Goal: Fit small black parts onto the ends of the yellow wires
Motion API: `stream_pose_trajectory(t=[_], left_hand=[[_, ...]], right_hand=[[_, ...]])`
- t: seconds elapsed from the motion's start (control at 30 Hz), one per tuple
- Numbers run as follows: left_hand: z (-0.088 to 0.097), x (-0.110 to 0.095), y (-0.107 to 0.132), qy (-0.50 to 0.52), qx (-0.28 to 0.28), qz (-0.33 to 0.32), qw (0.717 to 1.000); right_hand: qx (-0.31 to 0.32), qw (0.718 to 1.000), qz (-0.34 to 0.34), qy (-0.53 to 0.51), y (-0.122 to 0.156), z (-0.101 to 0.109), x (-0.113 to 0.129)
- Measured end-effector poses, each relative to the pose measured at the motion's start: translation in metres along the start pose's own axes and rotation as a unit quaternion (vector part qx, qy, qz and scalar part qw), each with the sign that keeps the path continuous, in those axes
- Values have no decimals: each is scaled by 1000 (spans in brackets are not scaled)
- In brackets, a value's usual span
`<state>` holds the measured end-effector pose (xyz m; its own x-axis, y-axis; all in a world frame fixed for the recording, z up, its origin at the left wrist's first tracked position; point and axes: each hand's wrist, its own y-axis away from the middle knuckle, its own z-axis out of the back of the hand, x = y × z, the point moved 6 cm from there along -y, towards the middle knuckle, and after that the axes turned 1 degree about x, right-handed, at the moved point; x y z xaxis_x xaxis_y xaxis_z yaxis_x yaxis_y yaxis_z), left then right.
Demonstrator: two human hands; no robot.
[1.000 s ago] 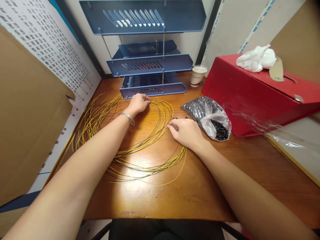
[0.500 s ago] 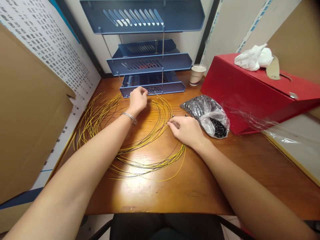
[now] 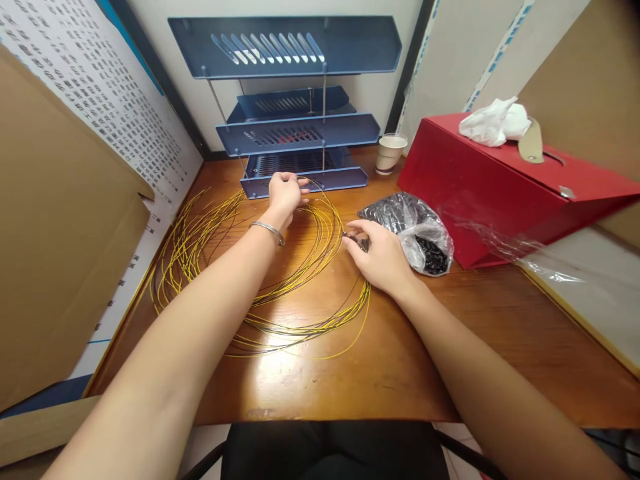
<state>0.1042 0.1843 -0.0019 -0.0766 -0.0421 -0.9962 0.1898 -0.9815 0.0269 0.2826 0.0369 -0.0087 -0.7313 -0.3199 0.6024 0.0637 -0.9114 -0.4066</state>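
A coil of thin yellow and dark wires (image 3: 300, 313) lies looped on the wooden desk (image 3: 400, 373). My left hand (image 3: 286, 192), with a metal bracelet on its wrist, is closed in a pinch on a wire end at the far side of the coil, near the blue tray rack. My right hand (image 3: 383, 257) rests at the coil's right edge, fingers pinched on a small dark part beside the wires. Just right of that hand lies a clear plastic bag of small black parts (image 3: 417, 230).
A blue three-tier tray rack (image 3: 295, 127) stands at the back. A paper cup (image 3: 390, 153) sits beside a red box (image 3: 500, 193) with crumpled tissue on top. Cardboard (image 3: 55, 227) and a printed sheet line the left side. Plastic film lies at the right.
My left hand has lifted a wire end up and away toward the rack. My right hand has slid slightly right toward the bag and closed on a small dark part.
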Motion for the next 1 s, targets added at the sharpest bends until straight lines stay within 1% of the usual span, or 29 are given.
stream_pose_trajectory(t=[0.1,0.27,0.37,0.43,0.53,0.63,0.73,0.83,0.9,1.0], left_hand=[[1,-6,9,12,24,-16,1000],[7,-17,42,-4,76,-76,994],[9,-19,58,5,104,-88,991],[8,-20,62,4,113,-89,990],[9,-21,60,4,98,-76,992],[15,-19,52,18,68,-50,996],[22,-17,47,27,41,-32,998],[29,-13,45,40,16,-23,999],[33,-11,45,44,2,-18,999],[39,-8,44,32,-19,-14,999]], right_hand=[[-9,1000,-4,-6,0,1,1],[-28,999,-18,-11,1,1,0],[-33,999,-26,-15,1,0,-3],[-26,999,-42,-10,-3,-1,-6],[-3,996,-86,18,-19,0,-11],[22,992,-117,43,-46,-2,-14],[68,982,-162,72,-75,-13,-20],[115,967,-207,98,-98,-27,-30],[134,958,-228,109,-107,-35,-36],[140,949,-256,123,-115,-43,-41]])
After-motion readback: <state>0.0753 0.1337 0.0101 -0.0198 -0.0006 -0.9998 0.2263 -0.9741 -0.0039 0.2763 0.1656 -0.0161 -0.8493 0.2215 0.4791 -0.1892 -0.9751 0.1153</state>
